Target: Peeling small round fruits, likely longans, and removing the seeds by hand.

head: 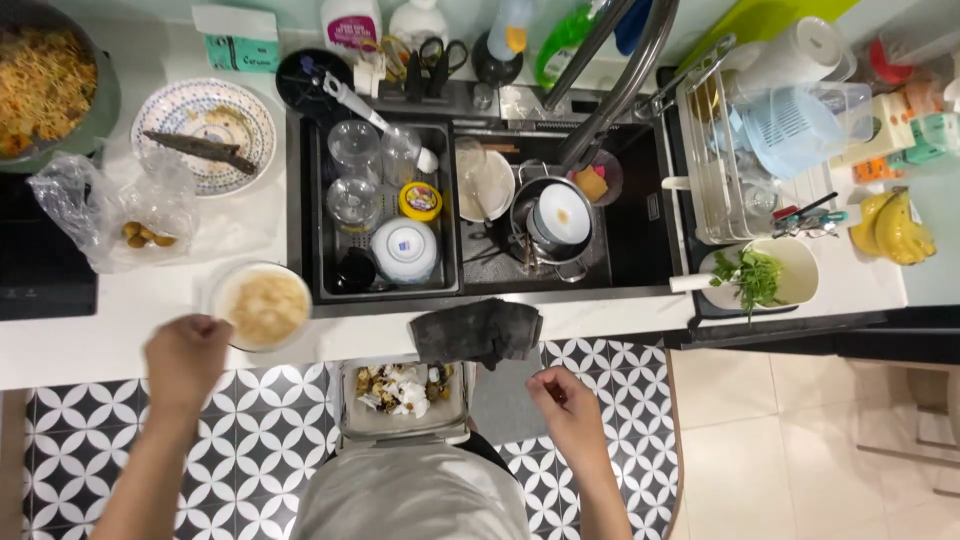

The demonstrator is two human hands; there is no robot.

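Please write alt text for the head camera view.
Seen from above, a person's left hand touches a white bowl of beige food on the counter, and the right hand hovers near an open waste bin below a dish-filled sink.

The bowl (262,305) at the left hand (186,352) looked like glossy white ceramic, its beige contents matt. The counter (120,335) was smooth and white. Near the right hand (566,395), the draped cloth (478,332) was dark, matt and creased. Farther off, the pot (552,222) and tap (625,75) shone as polished metal, and the glasses (355,150) were clear. The floor tiles (255,440) looked smooth.
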